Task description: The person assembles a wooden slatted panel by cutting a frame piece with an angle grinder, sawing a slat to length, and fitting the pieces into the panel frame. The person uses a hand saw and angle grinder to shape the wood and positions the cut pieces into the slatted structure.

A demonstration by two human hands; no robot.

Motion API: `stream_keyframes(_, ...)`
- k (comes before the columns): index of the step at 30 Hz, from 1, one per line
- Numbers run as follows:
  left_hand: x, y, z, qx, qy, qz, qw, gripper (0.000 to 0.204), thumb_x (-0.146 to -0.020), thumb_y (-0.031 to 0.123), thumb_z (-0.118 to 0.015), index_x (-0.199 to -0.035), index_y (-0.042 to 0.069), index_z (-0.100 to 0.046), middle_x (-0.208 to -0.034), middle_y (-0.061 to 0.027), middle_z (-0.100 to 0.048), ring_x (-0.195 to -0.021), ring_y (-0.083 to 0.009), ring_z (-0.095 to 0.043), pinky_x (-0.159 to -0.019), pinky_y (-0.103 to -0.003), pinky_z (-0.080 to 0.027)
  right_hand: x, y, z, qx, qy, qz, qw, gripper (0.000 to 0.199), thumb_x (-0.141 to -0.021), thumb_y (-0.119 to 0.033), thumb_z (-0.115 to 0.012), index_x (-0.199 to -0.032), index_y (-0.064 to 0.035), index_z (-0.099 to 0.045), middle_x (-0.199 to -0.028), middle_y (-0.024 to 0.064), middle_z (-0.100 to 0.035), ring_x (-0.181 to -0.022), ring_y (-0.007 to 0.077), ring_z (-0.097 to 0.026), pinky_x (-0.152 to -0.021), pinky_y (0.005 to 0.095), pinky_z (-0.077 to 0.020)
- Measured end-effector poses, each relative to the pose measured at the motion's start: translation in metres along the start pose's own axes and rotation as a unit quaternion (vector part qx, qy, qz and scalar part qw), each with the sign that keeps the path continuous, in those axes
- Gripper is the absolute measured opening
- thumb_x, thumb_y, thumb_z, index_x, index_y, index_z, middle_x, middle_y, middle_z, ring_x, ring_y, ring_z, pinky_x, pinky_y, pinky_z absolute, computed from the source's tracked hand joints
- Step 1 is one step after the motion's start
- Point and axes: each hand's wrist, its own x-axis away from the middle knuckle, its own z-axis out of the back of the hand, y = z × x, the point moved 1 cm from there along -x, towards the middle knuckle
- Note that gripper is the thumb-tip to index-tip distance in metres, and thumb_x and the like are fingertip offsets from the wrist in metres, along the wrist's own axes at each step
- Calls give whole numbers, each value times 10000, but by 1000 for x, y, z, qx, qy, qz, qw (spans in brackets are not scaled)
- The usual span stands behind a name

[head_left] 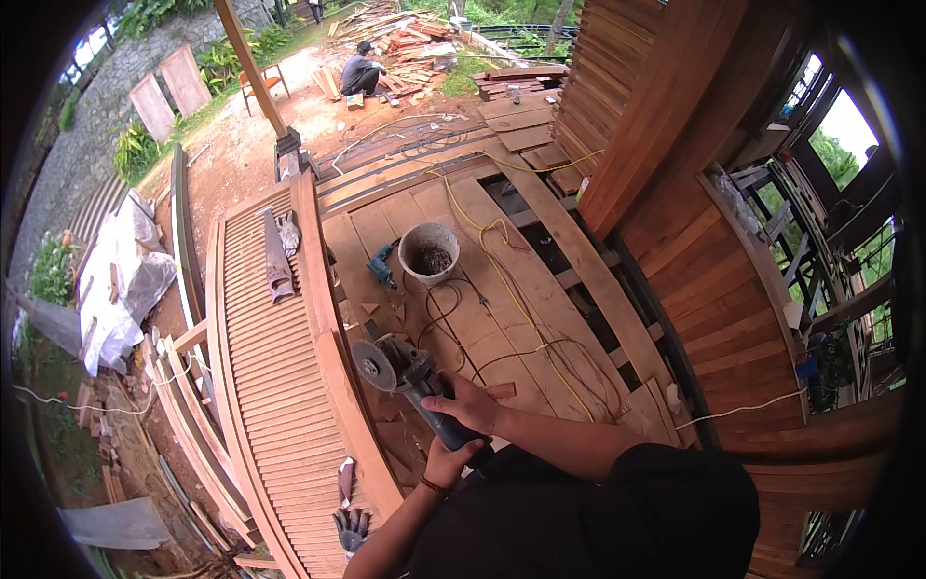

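Observation:
Both hands hold an angle grinder [417, 371] with a dark grey body and a round disc at its head, over the plank floor beside a wooden rail. My right hand [469, 404] is wrapped round the body just behind the grinder's head. Lower down, my left hand [455, 461] grips the rear of the handle, a beaded bracelet on its wrist. The disc faces left, near the rail [333, 372] and apart from it. Whether it spins I cannot tell. A grey work glove [351, 529] lies on the slatted panel [265, 372] by my left forearm.
A handsaw [277, 259] lies on the slatted panel. Ahead stand a bucket [430, 275] and a teal power drill [383, 264]. A yellow cord [502, 280] and dark cables cross the planks; open gaps [511, 201] show at right. A person [361, 73] crouches far off by piled wood [410, 43].

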Motion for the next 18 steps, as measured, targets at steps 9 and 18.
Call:
stream_keyframes(9,-64,46,-16,-22,-86,33,995,379,-848,97,-690,-1154,-54,-523,-1019,-150,-664,-971,-269,-676,-840,-391,-566,-27,-39,58,-263,-71,-53,961,444,-1012,-350,-480,-1314,-26,-468,-1095,155,-627,-937,268,-669,-830,380,-550)
stream_keyframes(18,-121,83,-30,-155,26,41,987,405,-813,192,-732,-1099,-33,-557,-961,-109,-687,-879,-214,-695,-782,-343,-566,-80,-48,100,-286,-38,-75,954,567,-1002,-509,-399,-1184,6,-550,-992,158,-661,-825,248,-677,-738,365,-567)
